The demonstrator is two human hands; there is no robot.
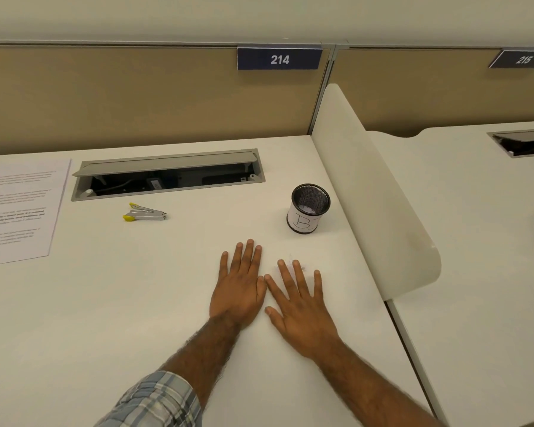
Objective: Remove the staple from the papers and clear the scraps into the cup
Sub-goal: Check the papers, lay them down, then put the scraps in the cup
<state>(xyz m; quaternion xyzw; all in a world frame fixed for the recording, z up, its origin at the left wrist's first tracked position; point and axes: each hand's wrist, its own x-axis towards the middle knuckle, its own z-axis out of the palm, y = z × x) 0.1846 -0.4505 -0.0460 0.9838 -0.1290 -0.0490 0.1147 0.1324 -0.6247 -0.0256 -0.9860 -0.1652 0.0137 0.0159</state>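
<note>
You laid both hands flat on the desk (136,303), palms down and fingers straight. The left hand (239,291) and the right hand (299,306) lay side by side, with the left thumb touching the right index finger. Neither hand gripped anything.

A faint patch of white scraps (301,267) lay at the fingertips of your right hand, partly under them. The scraps were hard to tell from the white surface. The flat palms probably served as sweeping edges, since pieces this small slide better than they pinch.

The cup (309,208), a black mesh holder labelled "B", stood upright just beyond your right hand. Its nearness kept the path for the scraps short.

The papers (19,208) lay flat at the far left edge, well apart from your hands. The staple remover (145,212) rested between them and the cup, near the open cable tray (167,177). Parked there, both were out of the sweep. Whether the staple was already out cannot be told. The clearing stage appeared to be in hand.
</note>
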